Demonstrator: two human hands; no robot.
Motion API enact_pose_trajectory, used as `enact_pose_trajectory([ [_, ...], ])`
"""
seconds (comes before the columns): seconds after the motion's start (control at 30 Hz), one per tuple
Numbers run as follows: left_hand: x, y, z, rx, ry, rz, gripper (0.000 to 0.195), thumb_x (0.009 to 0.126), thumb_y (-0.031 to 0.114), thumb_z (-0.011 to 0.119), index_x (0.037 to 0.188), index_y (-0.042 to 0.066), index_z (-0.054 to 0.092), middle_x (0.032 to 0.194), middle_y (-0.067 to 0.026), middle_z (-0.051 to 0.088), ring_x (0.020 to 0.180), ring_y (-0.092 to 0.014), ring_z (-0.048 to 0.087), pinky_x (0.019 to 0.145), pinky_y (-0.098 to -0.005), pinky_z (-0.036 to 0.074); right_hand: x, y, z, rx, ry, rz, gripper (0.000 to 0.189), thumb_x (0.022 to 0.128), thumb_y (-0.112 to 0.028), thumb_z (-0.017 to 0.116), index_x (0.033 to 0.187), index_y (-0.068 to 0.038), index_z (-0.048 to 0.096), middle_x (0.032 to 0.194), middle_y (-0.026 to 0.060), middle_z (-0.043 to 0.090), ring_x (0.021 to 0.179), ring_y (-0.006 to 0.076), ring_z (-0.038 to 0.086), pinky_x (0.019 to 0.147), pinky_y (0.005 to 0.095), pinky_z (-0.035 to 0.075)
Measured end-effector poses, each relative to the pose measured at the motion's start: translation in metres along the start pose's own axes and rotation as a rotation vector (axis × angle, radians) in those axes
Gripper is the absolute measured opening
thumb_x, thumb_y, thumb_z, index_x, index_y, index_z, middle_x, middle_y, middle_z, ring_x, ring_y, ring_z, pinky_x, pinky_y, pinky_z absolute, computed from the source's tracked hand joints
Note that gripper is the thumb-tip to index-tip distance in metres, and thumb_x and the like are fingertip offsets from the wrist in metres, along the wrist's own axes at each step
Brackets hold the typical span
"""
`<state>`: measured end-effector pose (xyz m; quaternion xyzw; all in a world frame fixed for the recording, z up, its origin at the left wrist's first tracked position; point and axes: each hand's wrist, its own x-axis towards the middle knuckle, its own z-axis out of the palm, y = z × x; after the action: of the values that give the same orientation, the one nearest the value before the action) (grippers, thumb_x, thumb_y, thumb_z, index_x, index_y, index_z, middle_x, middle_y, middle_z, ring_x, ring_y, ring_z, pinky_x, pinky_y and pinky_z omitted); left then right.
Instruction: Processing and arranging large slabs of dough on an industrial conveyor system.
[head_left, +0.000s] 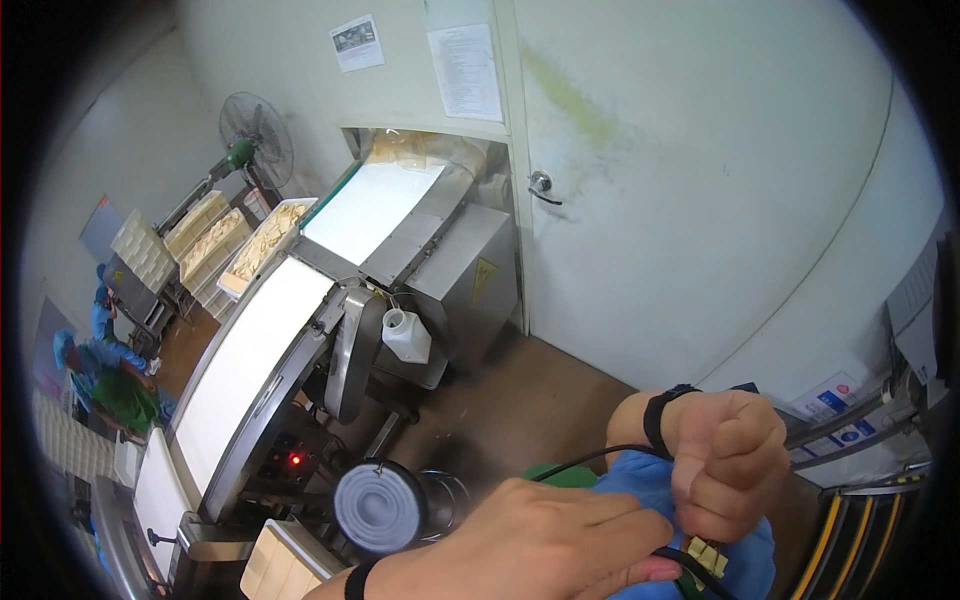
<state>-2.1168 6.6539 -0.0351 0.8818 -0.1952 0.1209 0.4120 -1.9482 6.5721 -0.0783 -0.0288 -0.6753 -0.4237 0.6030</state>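
Observation:
My left hand (559, 532) reaches in from the bottom, back of the hand up, with a dark band on its wrist. Its thumb and fingers pinch a black cable (686, 559). My right hand (739, 457), curled into a fist with a black wristband, is just beyond it. Under the right fingertips sits a small cream-coloured block (707, 559), probably a terminal connector, against which the fingers press. Their exact grip on it is partly hidden. Another stretch of black cord runs from behind my left hand to the right wrist. Below both hands is blue clothing (750, 562).
A conveyor with a white belt (251, 375) curves along the left. Beside it are a stool (379, 506), a white plastic bottle (406, 337) and crates of pale pieces (270, 240). Co-workers (112, 382) are at far left. A white door (675, 187) stands ahead; yellow-striped rails (847, 540) lie right.

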Motion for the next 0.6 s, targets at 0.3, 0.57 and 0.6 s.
enact_pose_trajectory([
  [0.3,-0.010,0.005,0.000,0.270,0.101,0.136,0.024,0.079,0.033,0.064,0.085,0.010,0.061,0.067,-0.0061,0.055,0.058,-0.021,0.056,0.050,-0.0289,0.043,-0.037,0.005,0.002,0.129,-0.010,0.242,0.022,0.077,-0.016,0.063,0.060,-0.004,0.055,0.051,0.0013,0.046,0.040,0.0130,0.037,0.038,0.0271,0.026],
  [0.57,-0.021,0.010,0.022,0.130,0.127,-0.205,0.032,0.079,0.031,0.064,0.101,0.008,0.059,0.070,-0.0111,0.056,0.060,-0.026,0.057,0.051,-0.0334,0.044,-0.030,0.004,0.002,0.408,-0.214,0.456,0.035,0.084,-0.030,0.059,0.060,-0.005,0.052,0.057,0.0028,0.049,0.043,0.0166,0.041,0.040,0.0286,0.029],
  [0.6,-0.019,0.011,0.025,0.184,0.135,-0.234,0.034,0.079,0.030,0.064,0.103,0.007,0.059,0.069,-0.0118,0.056,0.059,-0.027,0.057,0.049,-0.0338,0.043,-0.026,0.003,-0.001,0.420,-0.273,0.420,0.034,0.085,-0.029,0.057,0.060,-0.005,0.051,0.058,0.0026,0.049,0.043,0.0160,0.041,0.040,0.0283,0.029],
])
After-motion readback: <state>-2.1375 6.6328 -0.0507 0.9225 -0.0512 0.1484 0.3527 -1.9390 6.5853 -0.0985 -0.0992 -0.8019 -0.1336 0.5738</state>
